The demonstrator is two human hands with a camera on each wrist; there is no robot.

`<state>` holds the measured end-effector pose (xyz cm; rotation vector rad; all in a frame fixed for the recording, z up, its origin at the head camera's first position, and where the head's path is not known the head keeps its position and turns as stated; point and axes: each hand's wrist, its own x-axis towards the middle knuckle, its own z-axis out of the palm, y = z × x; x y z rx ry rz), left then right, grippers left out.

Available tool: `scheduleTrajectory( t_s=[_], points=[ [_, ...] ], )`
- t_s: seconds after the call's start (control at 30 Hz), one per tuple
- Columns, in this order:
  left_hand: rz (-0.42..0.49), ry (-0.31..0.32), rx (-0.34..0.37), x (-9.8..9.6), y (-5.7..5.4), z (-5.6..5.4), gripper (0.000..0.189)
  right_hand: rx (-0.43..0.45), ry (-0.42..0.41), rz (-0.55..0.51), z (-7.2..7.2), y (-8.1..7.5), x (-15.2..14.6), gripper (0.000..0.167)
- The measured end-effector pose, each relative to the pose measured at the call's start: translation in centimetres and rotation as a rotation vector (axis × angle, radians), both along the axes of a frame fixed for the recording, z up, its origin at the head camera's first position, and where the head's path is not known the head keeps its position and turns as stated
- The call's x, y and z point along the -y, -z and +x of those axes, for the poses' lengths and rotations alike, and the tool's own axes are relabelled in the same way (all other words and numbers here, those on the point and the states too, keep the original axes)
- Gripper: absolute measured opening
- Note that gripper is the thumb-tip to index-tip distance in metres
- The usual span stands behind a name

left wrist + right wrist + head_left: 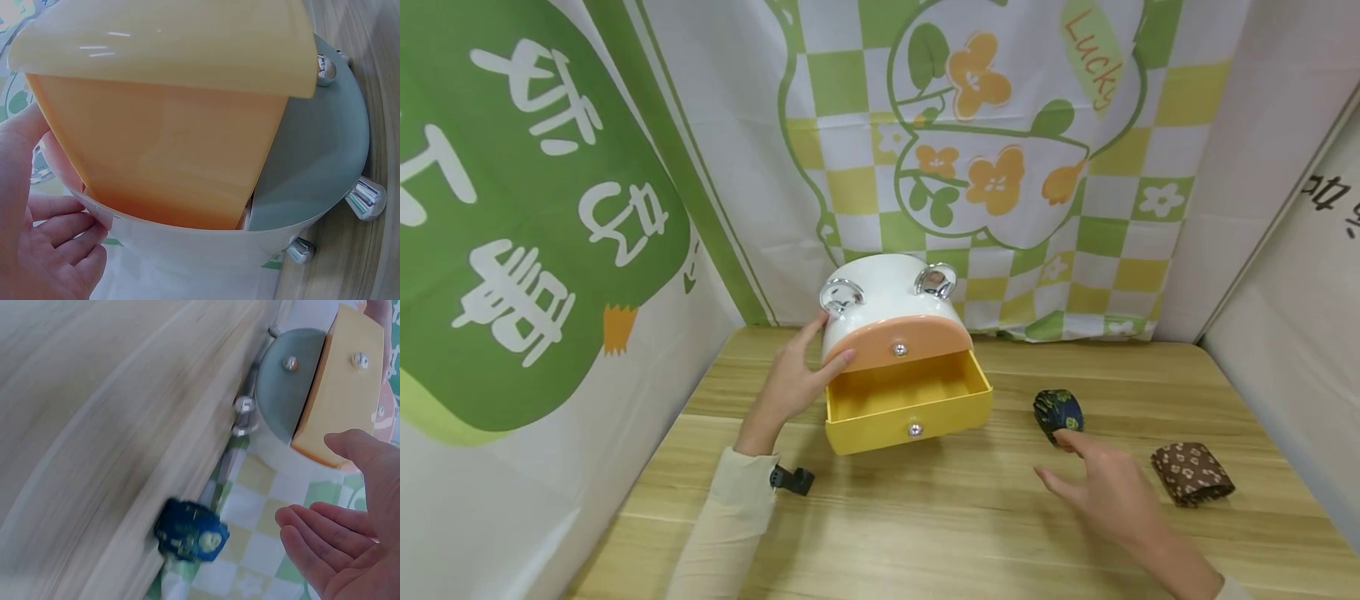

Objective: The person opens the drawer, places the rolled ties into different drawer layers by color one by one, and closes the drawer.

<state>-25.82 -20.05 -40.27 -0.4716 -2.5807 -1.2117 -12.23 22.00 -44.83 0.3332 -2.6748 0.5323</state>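
A small rounded chest of drawers [891, 287] with a white shell and silver ring-shaped ears stands at the back of the table. Its yellow drawer [910, 429] is pulled out, and the inside that shows is bare. The peach drawer [898, 333] above and the blue-grey drawer [319, 144] below are closed. My left hand [790, 379] grips the shell's left side, thumb at the front edge. My right hand [1112, 492], fingers spread and holding nothing, hovers by a rolled dark blue patterned cloth [1058, 410]; whether they touch is unclear.
To the right of the right hand lies a rolled brown flowered cloth [1192, 473] on the wooden table [970, 525]. Printed fabric curtains [850, 83] enclose the table at the back and sides. A black strap piece [792, 480] sticks out at the left wrist.
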Motion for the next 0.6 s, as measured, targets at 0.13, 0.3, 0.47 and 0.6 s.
scheduleTrajectory(
  t_s=[0.13,0.3,0.47,0.6],
  points=[
    [0.003,0.005,-0.004,0.0,0.0,0.0,0.089,0.025,0.021,0.027,0.4,-0.3,-1.6,0.058],
    [0.001,0.006,-0.004,0.0,0.0,-0.1,0.088,0.097,0.061,0.050,0.7,-0.7,-3.6,0.061],
    [-0.001,0.005,0.004,0.1,0.0,-0.1,0.089,0.125,0.094,0.086,0.9,-0.7,-5.7,0.064],
    [-0.002,0.006,0.007,0.1,0.0,-0.2,0.089,0.147,0.108,0.104,1.0,-0.8,-7.6,0.071]
  ],
)
